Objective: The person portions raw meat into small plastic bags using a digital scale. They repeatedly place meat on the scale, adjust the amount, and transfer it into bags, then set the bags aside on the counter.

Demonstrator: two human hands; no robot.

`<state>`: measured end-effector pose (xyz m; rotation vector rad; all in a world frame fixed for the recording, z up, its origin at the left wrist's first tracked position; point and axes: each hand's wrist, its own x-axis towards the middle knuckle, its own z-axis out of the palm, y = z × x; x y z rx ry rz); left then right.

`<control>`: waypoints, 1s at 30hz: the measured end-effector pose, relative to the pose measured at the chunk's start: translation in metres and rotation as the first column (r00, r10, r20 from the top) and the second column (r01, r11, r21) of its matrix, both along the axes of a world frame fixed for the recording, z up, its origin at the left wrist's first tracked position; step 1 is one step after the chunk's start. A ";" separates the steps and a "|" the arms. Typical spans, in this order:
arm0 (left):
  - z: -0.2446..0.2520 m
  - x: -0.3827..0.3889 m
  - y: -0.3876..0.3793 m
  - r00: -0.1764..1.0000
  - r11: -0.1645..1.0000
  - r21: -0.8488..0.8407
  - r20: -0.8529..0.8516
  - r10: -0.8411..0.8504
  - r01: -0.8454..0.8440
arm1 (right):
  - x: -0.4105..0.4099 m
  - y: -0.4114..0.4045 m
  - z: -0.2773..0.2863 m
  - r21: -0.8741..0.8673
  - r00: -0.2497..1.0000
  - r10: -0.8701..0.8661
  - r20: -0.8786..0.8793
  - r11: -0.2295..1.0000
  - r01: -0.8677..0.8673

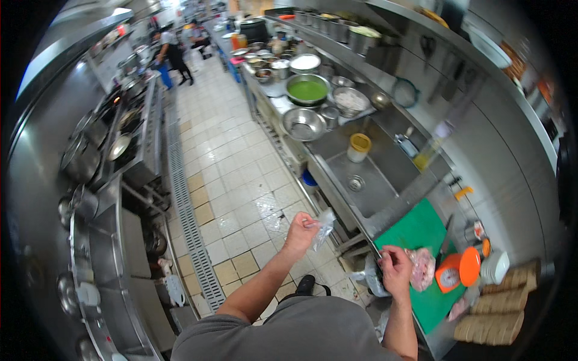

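My left hand (301, 234) is raised over the tiled floor, its fingers pinching a small clear plastic bag (323, 230). My right hand (397, 270) is at the near edge of a green cutting board (417, 228), its fingers curled. Whether anything thin is between those fingers I cannot tell. Just right of this hand lies a clear bag of pale pink raw meat (422, 270) on the board. Beyond it stands an orange kitchen scale (449, 278) with a round dial and an orange pan (470, 266). A knife (446, 237) rests along the board's far side.
A steel sink (352, 185) with a yellow-rimmed tub (359, 148) adjoins the board. Steel bowls, one with green liquid (308, 90), line the counter. White bowls (494, 267) and brown bundles (490, 327) stand at right. Stoves (144, 135) run along the left; people (174, 49) stand far down the aisle.
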<state>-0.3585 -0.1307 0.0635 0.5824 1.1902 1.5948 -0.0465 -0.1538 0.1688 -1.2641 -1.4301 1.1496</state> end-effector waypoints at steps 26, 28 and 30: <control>0.037 0.100 0.030 0.939 0.940 -0.114 -0.086 -0.333 0.323 | -0.024 0.010 0.016 0.349 0.831 -0.261 0.491 0.933 0.087; 0.038 0.105 0.023 0.903 0.918 -0.115 -0.171 -0.395 0.380 | -0.035 0.025 0.008 0.293 0.778 -0.271 0.566 0.949 0.117; 0.039 0.104 0.017 0.836 0.881 -0.153 -0.278 -0.473 0.447 | -0.034 0.039 -0.003 0.260 0.708 -0.257 0.658 0.960 0.107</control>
